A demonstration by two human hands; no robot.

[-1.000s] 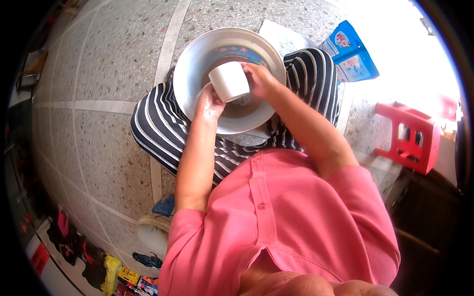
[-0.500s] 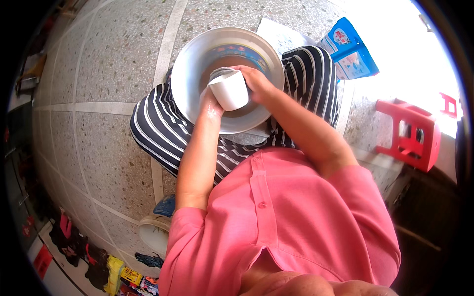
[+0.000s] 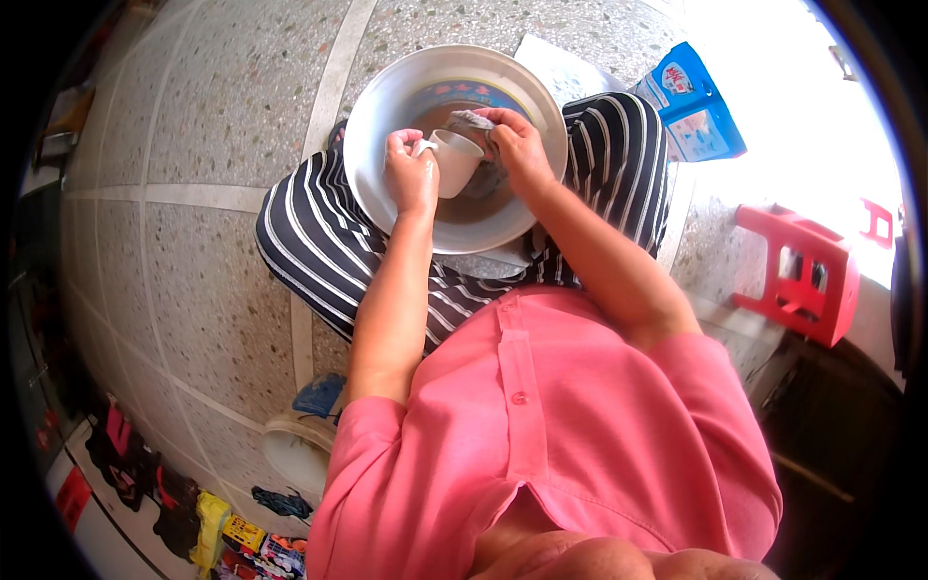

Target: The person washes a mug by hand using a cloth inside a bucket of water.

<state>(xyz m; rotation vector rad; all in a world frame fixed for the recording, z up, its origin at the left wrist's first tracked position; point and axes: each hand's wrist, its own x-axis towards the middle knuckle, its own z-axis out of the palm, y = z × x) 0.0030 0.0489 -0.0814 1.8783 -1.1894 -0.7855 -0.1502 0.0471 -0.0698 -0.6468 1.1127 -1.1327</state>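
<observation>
A white mug (image 3: 457, 166) hangs over the large pale basin (image 3: 372, 198) between my knees. My left hand (image 3: 411, 169) grips it by the handle, on the mug's left side. My right hand (image 3: 517, 150) pinches a wet grey cloth (image 3: 471, 121) at the mug's rim; part of the cloth droops down on the right, beside the mug. Brownish water (image 3: 483, 208) lies in the bottom of the basin, and a coloured print shows on its inner far wall.
A blue pouch (image 3: 694, 106) stands beyond my right knee, near a white sheet (image 3: 570, 72) on the floor. Farther right is a red plastic stool (image 3: 802, 275). A whitish bucket (image 3: 295, 449) with a blue item (image 3: 319, 394) sits behind my left elbow.
The mug has turned, so its handle now shows in my left hand. My right hand has come off the mug's side and lifted the cloth to the rim.
</observation>
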